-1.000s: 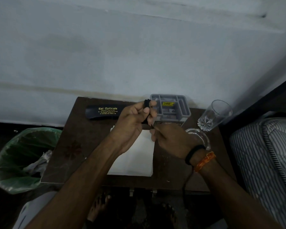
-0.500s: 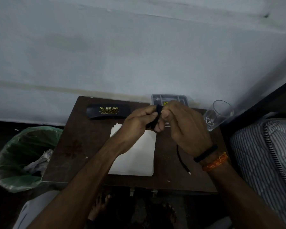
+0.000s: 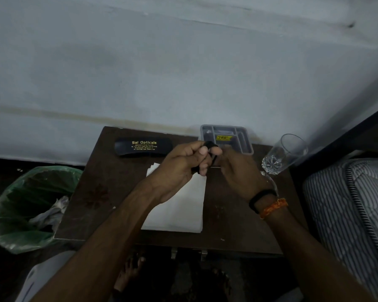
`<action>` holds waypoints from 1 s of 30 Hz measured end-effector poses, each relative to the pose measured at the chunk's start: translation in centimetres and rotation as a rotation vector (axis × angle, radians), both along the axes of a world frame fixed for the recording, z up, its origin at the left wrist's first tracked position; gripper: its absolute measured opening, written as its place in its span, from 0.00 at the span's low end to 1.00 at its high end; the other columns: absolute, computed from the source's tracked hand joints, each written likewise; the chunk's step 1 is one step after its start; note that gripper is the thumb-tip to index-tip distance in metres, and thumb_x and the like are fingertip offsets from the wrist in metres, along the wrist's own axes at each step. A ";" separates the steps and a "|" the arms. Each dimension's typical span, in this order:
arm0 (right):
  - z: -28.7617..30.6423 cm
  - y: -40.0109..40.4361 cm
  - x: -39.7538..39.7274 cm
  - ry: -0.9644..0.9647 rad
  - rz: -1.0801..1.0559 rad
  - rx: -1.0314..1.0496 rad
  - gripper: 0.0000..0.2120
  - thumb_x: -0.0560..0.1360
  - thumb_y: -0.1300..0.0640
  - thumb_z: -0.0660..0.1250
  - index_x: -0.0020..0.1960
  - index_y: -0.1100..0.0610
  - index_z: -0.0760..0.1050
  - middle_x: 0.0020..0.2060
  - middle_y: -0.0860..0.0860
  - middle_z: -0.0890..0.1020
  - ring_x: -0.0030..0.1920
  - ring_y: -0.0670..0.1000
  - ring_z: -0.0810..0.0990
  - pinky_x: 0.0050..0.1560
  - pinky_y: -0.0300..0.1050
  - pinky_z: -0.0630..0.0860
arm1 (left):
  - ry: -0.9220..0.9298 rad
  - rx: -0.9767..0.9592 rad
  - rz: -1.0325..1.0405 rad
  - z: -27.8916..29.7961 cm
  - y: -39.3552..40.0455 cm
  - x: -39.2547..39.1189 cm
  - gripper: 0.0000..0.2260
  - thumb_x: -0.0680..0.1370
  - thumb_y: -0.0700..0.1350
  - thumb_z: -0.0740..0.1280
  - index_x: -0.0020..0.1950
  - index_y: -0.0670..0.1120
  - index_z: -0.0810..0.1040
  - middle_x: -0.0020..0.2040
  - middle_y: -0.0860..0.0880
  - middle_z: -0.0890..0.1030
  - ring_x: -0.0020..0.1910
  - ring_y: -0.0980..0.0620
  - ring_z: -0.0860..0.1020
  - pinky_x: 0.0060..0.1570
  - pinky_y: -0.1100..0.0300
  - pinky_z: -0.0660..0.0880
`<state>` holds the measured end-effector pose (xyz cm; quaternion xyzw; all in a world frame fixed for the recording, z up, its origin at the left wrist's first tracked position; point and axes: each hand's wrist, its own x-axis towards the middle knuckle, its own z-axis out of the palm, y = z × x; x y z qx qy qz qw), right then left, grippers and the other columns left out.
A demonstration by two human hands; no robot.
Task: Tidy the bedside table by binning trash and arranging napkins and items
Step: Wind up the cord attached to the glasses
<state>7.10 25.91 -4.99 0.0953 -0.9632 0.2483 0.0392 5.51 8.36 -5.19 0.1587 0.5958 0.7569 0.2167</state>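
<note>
Both hands meet above the middle of the dark brown bedside table [image 3: 109, 188]. My left hand [image 3: 179, 164] grips a coiled black cable [image 3: 211, 146], its fingers curled round the bundle. My right hand [image 3: 236, 171] holds the same cable from the right side. Under my forearm lies a stack of white napkins [image 3: 183, 210]. A grey compartment tray [image 3: 241, 138] stands at the back edge, just behind the hands.
A black spectacle case [image 3: 143, 147] with yellow lettering lies at the back left. A clear glass [image 3: 282, 155] stands at the back right. A bin with a green liner [image 3: 24, 205] and crumpled paper sits left of the table. A striped mattress [image 3: 354, 210] lies to the right.
The loose cable end that trailed over the table half a second ago is gone from view. My right hand moved up to my left, and both now hold the coil close together.
</note>
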 end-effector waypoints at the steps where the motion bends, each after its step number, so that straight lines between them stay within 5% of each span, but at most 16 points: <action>1: -0.2 -0.4 0.3 -0.050 0.021 0.015 0.08 0.81 0.63 0.59 0.54 0.62 0.76 0.46 0.58 0.82 0.46 0.58 0.80 0.45 0.47 0.74 | -0.014 0.005 0.019 -0.1 0.0 -0.1 0.14 0.84 0.40 0.55 0.62 0.35 0.76 0.35 0.50 0.71 0.36 0.55 0.70 0.40 0.64 0.72; 6: -0.8 -2.3 1.4 -0.150 0.125 0.164 0.06 0.80 0.60 0.59 0.52 0.57 0.75 0.48 0.53 0.81 0.49 0.54 0.79 0.47 0.43 0.72 | -0.051 0.008 0.093 -0.6 0.1 -0.4 0.13 0.83 0.37 0.56 0.64 0.37 0.75 0.36 0.48 0.73 0.36 0.54 0.73 0.41 0.58 0.75; 15: 0.6 -3.5 2.7 -0.113 0.195 0.316 0.14 0.82 0.52 0.57 0.63 0.57 0.71 0.54 0.54 0.81 0.53 0.55 0.80 0.52 0.51 0.78 | -0.020 -0.104 0.235 -1.0 0.5 -0.5 0.11 0.83 0.38 0.57 0.62 0.41 0.75 0.39 0.50 0.78 0.40 0.54 0.76 0.49 0.57 0.75; 20: 1.0 -3.7 3.1 -0.109 0.202 0.363 0.12 0.82 0.51 0.58 0.59 0.57 0.73 0.53 0.55 0.81 0.53 0.57 0.81 0.51 0.52 0.78 | -0.347 0.267 0.296 -0.7 -0.5 -1.3 0.13 0.83 0.37 0.56 0.62 0.33 0.75 0.37 0.48 0.76 0.37 0.53 0.74 0.41 0.62 0.75; 23: 1.1 -3.5 3.0 -0.154 0.207 0.375 0.10 0.81 0.53 0.59 0.57 0.56 0.75 0.53 0.55 0.82 0.53 0.57 0.81 0.53 0.52 0.78 | -0.383 0.341 0.253 -0.4 -1.2 -1.4 0.13 0.83 0.37 0.55 0.59 0.34 0.77 0.36 0.49 0.77 0.36 0.54 0.75 0.39 0.63 0.77; 30: 1.3 -3.6 3.6 -0.082 0.279 0.394 0.09 0.81 0.52 0.56 0.56 0.54 0.72 0.50 0.53 0.81 0.47 0.55 0.81 0.42 0.48 0.72 | -0.007 -0.243 0.180 -0.5 0.5 -0.4 0.11 0.84 0.38 0.57 0.62 0.39 0.75 0.38 0.49 0.77 0.42 0.52 0.76 0.53 0.56 0.74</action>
